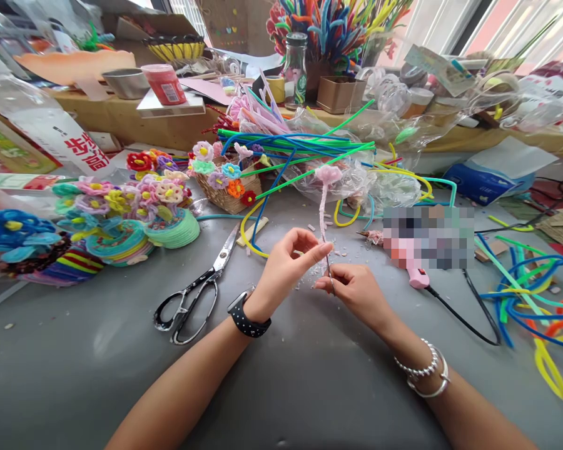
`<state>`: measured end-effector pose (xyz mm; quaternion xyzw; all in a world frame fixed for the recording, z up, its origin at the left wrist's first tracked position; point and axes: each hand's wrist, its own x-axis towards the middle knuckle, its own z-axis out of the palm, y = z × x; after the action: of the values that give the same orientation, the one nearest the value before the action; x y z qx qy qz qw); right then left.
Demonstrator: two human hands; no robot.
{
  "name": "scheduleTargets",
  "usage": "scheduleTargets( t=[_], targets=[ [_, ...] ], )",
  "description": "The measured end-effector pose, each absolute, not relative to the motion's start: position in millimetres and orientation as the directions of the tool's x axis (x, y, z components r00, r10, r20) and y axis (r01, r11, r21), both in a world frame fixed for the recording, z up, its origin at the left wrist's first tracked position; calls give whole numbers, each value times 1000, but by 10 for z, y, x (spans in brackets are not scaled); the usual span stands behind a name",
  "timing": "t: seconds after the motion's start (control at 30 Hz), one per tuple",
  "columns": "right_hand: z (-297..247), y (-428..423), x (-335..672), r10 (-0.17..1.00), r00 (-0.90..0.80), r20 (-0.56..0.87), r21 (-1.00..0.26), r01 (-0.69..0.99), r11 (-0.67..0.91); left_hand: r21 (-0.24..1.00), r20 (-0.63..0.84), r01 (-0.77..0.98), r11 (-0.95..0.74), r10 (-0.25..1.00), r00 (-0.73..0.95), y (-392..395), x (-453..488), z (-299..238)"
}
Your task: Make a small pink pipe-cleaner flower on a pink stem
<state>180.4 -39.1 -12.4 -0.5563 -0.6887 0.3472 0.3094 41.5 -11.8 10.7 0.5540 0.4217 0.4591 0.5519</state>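
Note:
A pink pipe-cleaner flower [328,175] stands upright over the middle of the table, its fuzzy pink wrap running down a thin dark stem. My left hand [291,256] pinches that stem between thumb and forefinger, just below the wrap. Lower down, my right hand [351,290] grips the bottom end of the same stem with its fingers curled in. Small pink scraps lie on the table behind my hands. Scissors [199,287] with black-and-white handles rest to the left of my left hand. A pink glue gun [403,253], partly blurred out, lies to the right.
Finished flower pots [171,228] and a woven basket [228,194] of flowers stand at the left. Green and blue straws [291,144] lie on plastic wrap behind my hands. Loose colored pipe cleaners [535,294] and a black cord [460,319] spread at the right.

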Motion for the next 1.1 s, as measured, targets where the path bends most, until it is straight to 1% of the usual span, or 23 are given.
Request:
scheduleTargets(
  t=[0.13, 0.23, 0.3, 0.4, 0.5, 0.7, 0.8, 0.9, 0.97, 1.03, 1.1],
  targets=[
    [-113, -394, 1797, 983, -181, 4, -846, 524, 100, 987, 79, 114, -117, 952, 295, -137, 420, 118],
    [-96, -393, 1802, 975, -220, -30, -880, 468, 78, 971, 127, 156, -181, 943, 307, -137, 419, 129],
    [-84, -386, 1817, 951, -306, -42, -908, 410, 91, 964, 149, 165, -209, 937, 315, -134, 413, 139],
    [-76, -371, 1852, 884, -466, -31, -940, 315, 133, 958, 158, 176, -228, 926, 342, -131, 402, 152],
    [-79, -363, 1883, 845, -534, -25, -957, 256, 134, 956, 158, 175, -237, 913, 375, -134, 397, 164],
    [-72, -380, 1881, 860, -511, -17, -983, 168, 80, 950, 160, 177, -256, 889, 429, -143, 397, 184],
    [-68, -390, 1854, 895, -447, -7, -984, 160, 72, 958, 153, 157, -242, 887, 436, -140, 392, 189],
    [-80, -393, 1833, 930, -364, -48, -985, 172, 16, 962, 149, 147, -231, 893, 425, -135, 389, 189],
    [-91, -392, 1830, 938, -338, -73, -984, 178, -12, 963, 148, 146, -227, 896, 418, -132, 389, 187],
    [-95, -390, 1839, 929, -365, -65, -986, 168, -3, 963, 145, 147, -226, 894, 423, -132, 388, 183],
    [-88, -390, 1856, 903, -428, -40, -991, 133, 19, 961, 146, 151, -234, 885, 441, -135, 388, 176]
  ],
)
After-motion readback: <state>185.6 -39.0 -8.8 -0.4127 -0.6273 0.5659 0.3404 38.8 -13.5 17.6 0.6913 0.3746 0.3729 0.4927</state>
